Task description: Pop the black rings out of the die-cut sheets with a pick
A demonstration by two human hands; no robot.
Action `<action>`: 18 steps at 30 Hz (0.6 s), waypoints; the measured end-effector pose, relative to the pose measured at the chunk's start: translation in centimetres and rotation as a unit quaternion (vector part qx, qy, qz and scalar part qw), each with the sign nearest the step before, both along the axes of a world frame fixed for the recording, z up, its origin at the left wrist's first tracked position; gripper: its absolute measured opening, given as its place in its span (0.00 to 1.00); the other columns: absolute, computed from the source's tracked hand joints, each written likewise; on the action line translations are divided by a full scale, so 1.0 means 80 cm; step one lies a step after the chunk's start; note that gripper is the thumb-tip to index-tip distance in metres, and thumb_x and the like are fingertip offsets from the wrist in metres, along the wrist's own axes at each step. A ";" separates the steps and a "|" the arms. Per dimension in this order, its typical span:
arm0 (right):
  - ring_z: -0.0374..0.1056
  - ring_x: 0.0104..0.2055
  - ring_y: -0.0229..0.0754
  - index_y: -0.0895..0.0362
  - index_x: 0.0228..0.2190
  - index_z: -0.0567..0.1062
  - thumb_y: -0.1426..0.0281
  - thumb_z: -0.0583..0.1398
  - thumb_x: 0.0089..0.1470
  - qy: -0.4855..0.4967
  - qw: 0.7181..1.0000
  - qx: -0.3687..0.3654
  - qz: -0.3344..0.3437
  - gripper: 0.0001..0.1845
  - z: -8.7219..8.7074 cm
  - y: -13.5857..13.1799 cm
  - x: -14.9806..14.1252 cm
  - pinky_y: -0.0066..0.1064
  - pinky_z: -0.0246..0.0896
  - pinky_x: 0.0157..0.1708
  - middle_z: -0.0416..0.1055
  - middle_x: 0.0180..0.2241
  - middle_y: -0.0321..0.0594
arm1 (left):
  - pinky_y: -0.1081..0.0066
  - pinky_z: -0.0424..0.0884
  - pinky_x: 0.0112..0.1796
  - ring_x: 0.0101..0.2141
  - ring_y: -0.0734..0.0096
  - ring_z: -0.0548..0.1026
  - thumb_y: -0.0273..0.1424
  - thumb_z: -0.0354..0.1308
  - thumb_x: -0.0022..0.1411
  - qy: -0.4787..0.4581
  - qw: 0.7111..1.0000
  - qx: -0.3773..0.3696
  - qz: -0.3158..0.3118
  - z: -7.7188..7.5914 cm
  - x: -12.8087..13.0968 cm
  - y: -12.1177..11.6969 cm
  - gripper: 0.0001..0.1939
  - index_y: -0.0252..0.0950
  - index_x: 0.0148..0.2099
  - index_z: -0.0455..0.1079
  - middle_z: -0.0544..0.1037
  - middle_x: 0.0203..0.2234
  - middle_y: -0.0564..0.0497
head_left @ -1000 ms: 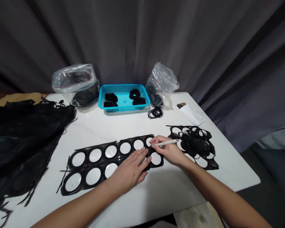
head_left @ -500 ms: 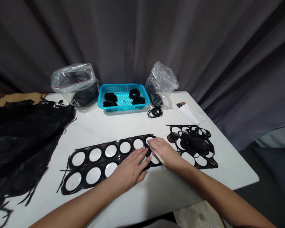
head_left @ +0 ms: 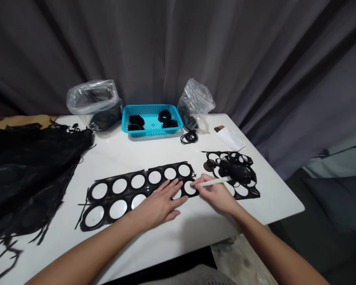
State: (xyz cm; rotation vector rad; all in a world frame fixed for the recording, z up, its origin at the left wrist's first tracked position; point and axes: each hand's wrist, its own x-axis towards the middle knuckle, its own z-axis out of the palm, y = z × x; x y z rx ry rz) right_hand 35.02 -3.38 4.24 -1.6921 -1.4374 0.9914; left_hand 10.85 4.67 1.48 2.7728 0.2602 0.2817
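A black rubber sheet with two rows of round holes lies flat on the white table. My left hand presses on its lower row with the fingers spread, palm down. At the sheet's right end, my right hand grips a slim white pen-like tool. Its tip is hidden by the fingers, close to the last hole of the lower row. Just beyond that hand lies a pile of black rubber scraps and punched sheet.
At the back stand a blue basket with bundles of black rings, and two clear plastic bags of black material. Loose black rings, a phone and a white paper lie nearby. Black sheets heap at left.
My right hand has moved from the upper row's last hole down towards the lower row's, and the white tool now shows. My left hand stays spread on the sheet. The view has shifted slightly.
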 end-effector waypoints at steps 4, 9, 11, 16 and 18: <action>0.72 0.44 0.45 0.54 0.31 0.72 0.66 0.58 0.59 0.034 0.999 -0.004 -0.011 0.06 -0.014 -0.022 -0.022 0.35 0.63 0.44 0.78 0.40 0.41 | 0.48 0.51 0.64 0.68 0.48 0.52 0.32 0.61 0.66 -0.006 1.000 -0.005 -0.002 -0.002 0.000 -0.001 0.29 0.40 0.67 0.60 0.54 0.69 0.38; 0.72 0.43 0.43 0.54 0.31 0.72 0.67 0.58 0.60 0.009 1.000 0.026 -0.008 0.06 -0.022 -0.025 -0.023 0.34 0.64 0.43 0.77 0.39 0.39 | 0.48 0.51 0.64 0.67 0.47 0.53 0.31 0.61 0.65 0.005 1.000 0.002 0.004 -0.002 0.001 -0.002 0.29 0.39 0.66 0.61 0.55 0.68 0.37; 0.71 0.42 0.43 0.54 0.31 0.72 0.68 0.58 0.60 -0.014 0.999 0.039 -0.003 0.06 -0.023 -0.024 -0.023 0.34 0.64 0.43 0.76 0.39 0.38 | 0.47 0.52 0.64 0.67 0.46 0.53 0.32 0.61 0.65 0.012 1.000 0.004 0.003 -0.001 0.002 -0.002 0.29 0.40 0.66 0.61 0.55 0.68 0.37; 0.71 0.42 0.43 0.53 0.32 0.72 0.71 0.56 0.61 -0.087 0.992 0.088 0.020 0.06 -0.025 -0.029 -0.030 0.35 0.65 0.43 0.76 0.38 0.38 | 0.46 0.52 0.64 0.68 0.46 0.52 0.33 0.59 0.66 0.023 1.000 0.009 -0.001 0.000 0.002 -0.002 0.28 0.39 0.66 0.61 0.55 0.68 0.35; 0.70 0.45 0.46 0.53 0.35 0.73 0.73 0.56 0.61 -0.156 0.977 0.138 0.057 0.06 -0.028 -0.034 -0.036 0.39 0.63 0.46 0.76 0.40 0.41 | 0.47 0.52 0.64 0.68 0.46 0.51 0.33 0.59 0.66 0.017 1.000 0.000 0.001 -0.001 0.001 -0.002 0.29 0.40 0.67 0.60 0.53 0.69 0.36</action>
